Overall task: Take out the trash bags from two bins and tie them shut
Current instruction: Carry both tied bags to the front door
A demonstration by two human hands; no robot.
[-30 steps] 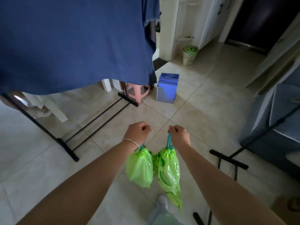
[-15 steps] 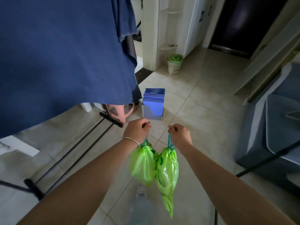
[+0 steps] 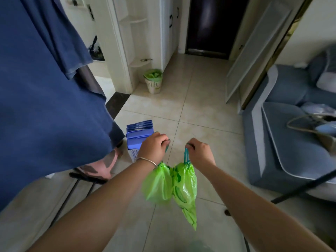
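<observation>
Below hands [image 3: 153, 147]: 2 tied bags [image 3: 185, 186].

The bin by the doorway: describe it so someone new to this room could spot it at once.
Look past the hands to the white corner shelf unit left of the dark door. At its foot, on the tiled floor, stands a small pale bin. It is the only container lined with a green bag, folded over its rim; the blue file holder nearer the camera holds folders.

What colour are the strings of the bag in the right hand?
Teal-blue drawstrings, seen in the head view.
</observation>
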